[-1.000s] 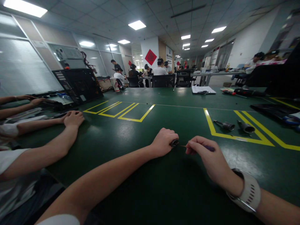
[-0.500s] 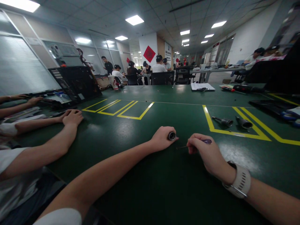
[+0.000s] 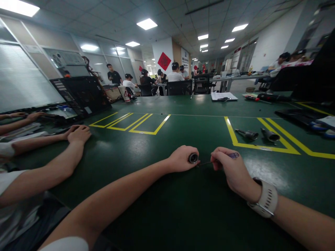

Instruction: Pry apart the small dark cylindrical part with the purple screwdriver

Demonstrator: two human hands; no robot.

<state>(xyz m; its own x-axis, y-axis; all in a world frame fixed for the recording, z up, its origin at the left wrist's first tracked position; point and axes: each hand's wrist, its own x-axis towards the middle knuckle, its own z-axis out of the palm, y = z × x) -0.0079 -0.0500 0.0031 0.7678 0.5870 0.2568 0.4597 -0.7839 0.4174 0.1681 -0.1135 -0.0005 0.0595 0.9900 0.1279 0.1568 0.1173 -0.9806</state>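
Observation:
My left hand (image 3: 183, 159) is closed round a dark metal hole saw (image 3: 193, 158), its round open end facing me. My right hand (image 3: 227, 166) grips a small screwdriver (image 3: 233, 155) by its purplish handle. The thin shaft points left, its tip close to the left fingertips and the hole saw; whether it touches is too small to tell. A tiny piece lies or is held just below the left fingertips. Two similar hole saws, one on the left (image 3: 247, 134) and one on the right (image 3: 270, 135), lie inside a yellow-taped box on the green table (image 3: 167, 205).
At the left, a co-worker's hands (image 3: 79, 134) rest on the table. A notebook (image 3: 224, 96) with a dark item on it lies at the far edge. Right of the hole saws are a black tray (image 3: 293, 116) and blue-handled scissors (image 3: 320, 128).
The screwdriver has come nearer to my left hand, its tip now at the fingertips. The left hand has dropped slightly, and the whole view has shifted a little.

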